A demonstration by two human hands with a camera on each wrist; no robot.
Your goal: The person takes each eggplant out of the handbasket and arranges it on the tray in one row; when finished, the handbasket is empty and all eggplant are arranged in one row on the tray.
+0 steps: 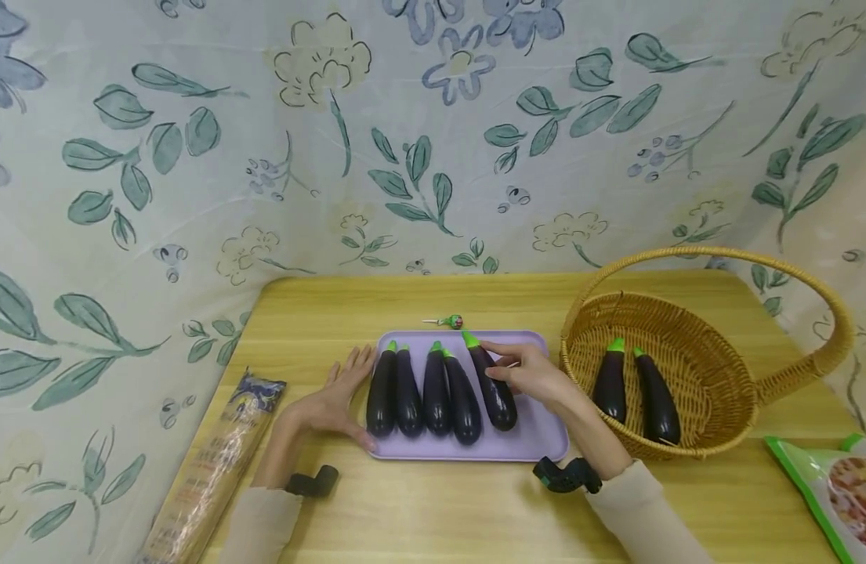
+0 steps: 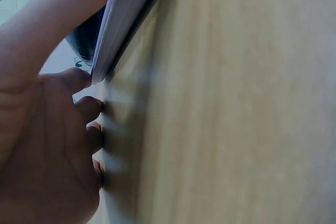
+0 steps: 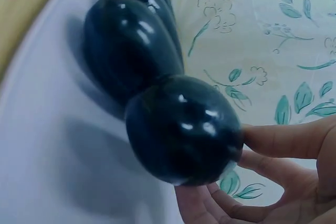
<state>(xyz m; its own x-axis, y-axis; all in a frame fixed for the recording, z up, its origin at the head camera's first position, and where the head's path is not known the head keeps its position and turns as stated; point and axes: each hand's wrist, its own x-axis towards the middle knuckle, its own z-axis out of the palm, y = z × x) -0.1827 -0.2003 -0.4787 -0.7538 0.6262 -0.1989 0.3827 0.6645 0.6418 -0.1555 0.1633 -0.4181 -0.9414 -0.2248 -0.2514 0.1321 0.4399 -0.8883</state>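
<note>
A lavender tray (image 1: 534, 440) carries a row of several dark purple eggplants (image 1: 436, 395) with bright green stem ends. My right hand (image 1: 534, 374) grips the rightmost eggplant (image 1: 501, 406) around its upper part, thumb on one side and fingers on the other. In the right wrist view this eggplant's round end (image 3: 184, 129) is raised off the tray, its shadow falling on the surface below. At the tray's left side, my left hand (image 1: 327, 403) is spread, thumb by the near corner and fingers along the edge. The left wrist view shows its fingertips (image 2: 93, 108) down at the wooden tabletop.
Right of the tray stands a wicker basket (image 1: 715, 376) with a tall handle, holding two eggplants (image 1: 658, 399). A green-wrapped lollipop (image 1: 452, 321) lies behind the tray. A long brown package (image 1: 214, 478) is at left, a green-and-white food bag (image 1: 838, 493) at right. Floral cloth hangs behind.
</note>
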